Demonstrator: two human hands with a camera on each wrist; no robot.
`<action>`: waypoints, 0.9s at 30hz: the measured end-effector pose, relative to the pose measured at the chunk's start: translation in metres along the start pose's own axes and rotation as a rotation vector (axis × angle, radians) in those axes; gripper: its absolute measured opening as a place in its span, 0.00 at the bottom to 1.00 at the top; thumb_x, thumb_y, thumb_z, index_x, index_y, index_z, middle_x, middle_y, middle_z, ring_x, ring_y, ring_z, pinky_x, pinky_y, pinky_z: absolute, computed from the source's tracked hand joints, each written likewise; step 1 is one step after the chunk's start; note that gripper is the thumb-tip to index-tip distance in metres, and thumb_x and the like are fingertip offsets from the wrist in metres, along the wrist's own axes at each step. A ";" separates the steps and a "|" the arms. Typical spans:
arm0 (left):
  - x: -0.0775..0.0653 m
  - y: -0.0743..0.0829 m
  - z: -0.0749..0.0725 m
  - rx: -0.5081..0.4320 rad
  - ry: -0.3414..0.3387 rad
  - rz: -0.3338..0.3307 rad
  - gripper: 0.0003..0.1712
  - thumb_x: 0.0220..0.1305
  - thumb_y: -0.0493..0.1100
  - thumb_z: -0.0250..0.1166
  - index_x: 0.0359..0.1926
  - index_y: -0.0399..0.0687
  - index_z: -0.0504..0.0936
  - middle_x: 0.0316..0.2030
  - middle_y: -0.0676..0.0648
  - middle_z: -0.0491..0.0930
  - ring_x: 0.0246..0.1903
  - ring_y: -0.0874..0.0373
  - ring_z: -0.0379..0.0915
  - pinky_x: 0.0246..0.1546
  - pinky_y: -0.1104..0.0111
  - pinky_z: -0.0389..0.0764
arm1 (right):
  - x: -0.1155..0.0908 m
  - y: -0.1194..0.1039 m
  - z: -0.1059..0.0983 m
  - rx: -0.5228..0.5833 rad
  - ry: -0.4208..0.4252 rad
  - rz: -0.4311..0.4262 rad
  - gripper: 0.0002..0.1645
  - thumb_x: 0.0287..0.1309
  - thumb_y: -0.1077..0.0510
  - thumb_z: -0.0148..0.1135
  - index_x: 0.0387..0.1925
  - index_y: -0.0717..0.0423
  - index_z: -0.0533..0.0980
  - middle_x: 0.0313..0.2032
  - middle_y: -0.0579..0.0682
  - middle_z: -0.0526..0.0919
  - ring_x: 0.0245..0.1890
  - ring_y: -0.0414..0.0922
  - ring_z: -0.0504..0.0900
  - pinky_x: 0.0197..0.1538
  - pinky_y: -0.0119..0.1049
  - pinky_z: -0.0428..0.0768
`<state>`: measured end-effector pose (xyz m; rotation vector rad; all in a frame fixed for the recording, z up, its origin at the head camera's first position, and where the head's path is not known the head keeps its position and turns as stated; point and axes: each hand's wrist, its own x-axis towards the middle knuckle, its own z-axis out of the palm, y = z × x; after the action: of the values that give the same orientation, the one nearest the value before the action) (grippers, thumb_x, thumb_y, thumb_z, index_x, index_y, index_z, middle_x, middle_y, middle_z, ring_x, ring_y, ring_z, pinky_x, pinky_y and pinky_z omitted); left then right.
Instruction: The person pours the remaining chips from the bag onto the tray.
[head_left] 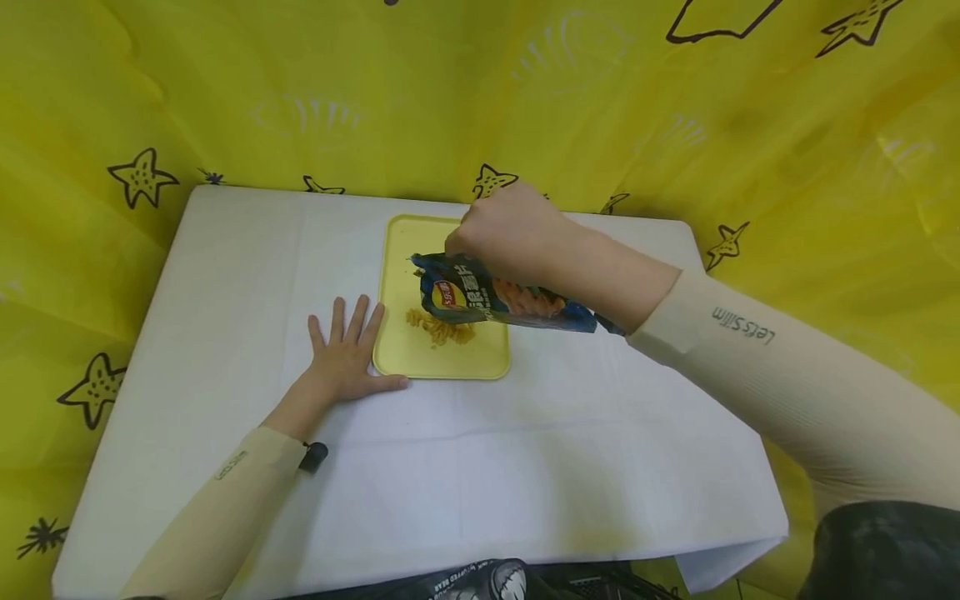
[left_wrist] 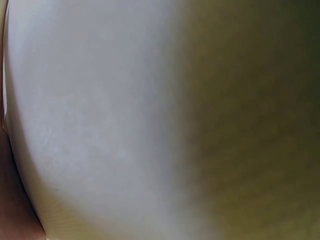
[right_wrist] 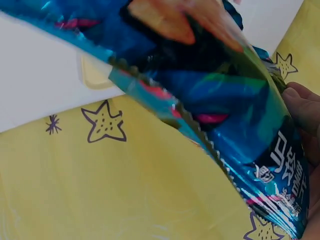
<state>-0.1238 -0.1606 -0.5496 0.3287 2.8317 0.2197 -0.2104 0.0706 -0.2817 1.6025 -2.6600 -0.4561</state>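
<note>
My right hand (head_left: 513, 233) grips a dark blue bag of chips (head_left: 517, 304) above a yellow tray (head_left: 397, 258). The bag lies tilted on its side, its left end over the tray. In the right wrist view the shiny blue bag (right_wrist: 200, 95) fills the upper right, with fingers (right_wrist: 302, 107) around its edge. A small heap of ridged chips (head_left: 442, 332) sits on the tray below the bag. Fingers spread, my left hand (head_left: 341, 362) rests flat on the table at the tray's left side, thumb by its near left corner. The left wrist view is blurred.
A white cloth (head_left: 465, 467) covers the table. Yellow curtains (head_left: 420, 100) with starfish drawings hang behind it and along both sides. A small black object (head_left: 313, 457) is at my left wrist. Dark printed fabric (head_left: 480, 581) shows at the table's near edge.
</note>
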 end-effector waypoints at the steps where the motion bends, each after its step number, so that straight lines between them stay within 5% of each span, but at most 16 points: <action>1: 0.000 0.000 0.000 0.002 -0.002 0.001 0.73 0.32 0.90 0.39 0.70 0.55 0.23 0.69 0.45 0.18 0.64 0.40 0.07 0.51 0.37 0.14 | 0.000 0.000 0.000 -0.003 0.007 0.001 0.13 0.54 0.62 0.60 0.27 0.39 0.81 0.14 0.40 0.73 0.16 0.42 0.70 0.21 0.42 0.73; 27: -0.001 -0.001 0.000 0.016 0.015 0.006 0.73 0.32 0.90 0.38 0.70 0.54 0.23 0.70 0.44 0.20 0.65 0.39 0.09 0.52 0.36 0.16 | -0.003 0.002 -0.001 -0.012 0.012 0.018 0.15 0.57 0.64 0.57 0.25 0.38 0.80 0.13 0.41 0.72 0.15 0.43 0.69 0.18 0.40 0.71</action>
<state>-0.1227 -0.1618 -0.5496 0.3406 2.8494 0.2014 -0.2104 0.0740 -0.2803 1.5714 -2.6558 -0.4589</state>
